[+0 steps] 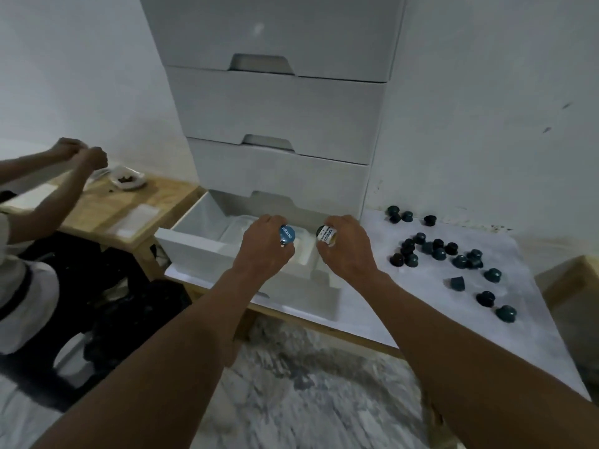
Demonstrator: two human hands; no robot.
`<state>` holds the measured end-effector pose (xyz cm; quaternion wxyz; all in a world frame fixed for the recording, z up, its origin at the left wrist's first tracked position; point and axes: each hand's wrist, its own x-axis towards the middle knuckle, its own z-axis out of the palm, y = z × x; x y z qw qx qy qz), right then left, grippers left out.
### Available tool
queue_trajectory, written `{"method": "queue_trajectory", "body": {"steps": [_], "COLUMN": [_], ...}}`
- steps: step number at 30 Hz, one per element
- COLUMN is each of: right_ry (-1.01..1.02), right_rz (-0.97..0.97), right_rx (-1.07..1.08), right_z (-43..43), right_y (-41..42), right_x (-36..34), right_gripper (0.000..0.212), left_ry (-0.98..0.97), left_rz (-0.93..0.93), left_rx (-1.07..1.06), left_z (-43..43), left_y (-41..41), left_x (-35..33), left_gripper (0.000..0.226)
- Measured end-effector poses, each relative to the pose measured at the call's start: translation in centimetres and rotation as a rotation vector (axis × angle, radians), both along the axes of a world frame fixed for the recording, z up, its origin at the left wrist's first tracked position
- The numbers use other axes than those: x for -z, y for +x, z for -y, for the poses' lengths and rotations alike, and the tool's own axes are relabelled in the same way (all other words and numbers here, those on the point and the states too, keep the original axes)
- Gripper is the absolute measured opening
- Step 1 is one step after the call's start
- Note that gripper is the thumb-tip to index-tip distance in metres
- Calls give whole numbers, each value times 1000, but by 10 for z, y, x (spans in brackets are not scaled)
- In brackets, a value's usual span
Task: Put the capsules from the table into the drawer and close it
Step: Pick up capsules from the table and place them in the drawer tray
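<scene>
Left hand (264,246) grip clenched round a blue-lidded capsule (287,236); right hand (346,246) grip likewise clenched round a white-lidded capsule (326,235). Both held by fingertips, lids facing up towards the camera, directly over the open drawer (194,234). Risk: release too near the drawer's front wall, just below the grips, and a capsule may bounce out onto the floor; a light fingertip hold could also slip early. To the right of the right grip, well apart, the remaining capsules (439,251) lie scattered on the tabletop (421,306); loose ones could roll if brushed. Drawer not yet closed.
</scene>
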<state>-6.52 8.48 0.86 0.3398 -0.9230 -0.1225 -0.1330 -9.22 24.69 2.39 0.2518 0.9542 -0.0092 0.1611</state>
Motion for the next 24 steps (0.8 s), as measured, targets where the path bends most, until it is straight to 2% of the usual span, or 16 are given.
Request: {"method": "queue_trajectory", "body": {"steps": [11, 16, 24], "right_ry": [-28, -49, -161], "right_rz": [-140, -261, -494], "right_rx": [106, 76, -3], "right_z": [-79, -100, -122], "right_y": [41, 88, 150], "right_x": [24, 47, 99], "right_gripper": [45, 36, 40], "left_ry": [16, 64, 123], "left_rz": [-145, -236, -519], "left_rx": [151, 177, 274], "left_z": [-84, -103, -124], "left_y": [63, 112, 180], "left_x": [29, 50, 90], "left_gripper": [49, 46, 44]}}
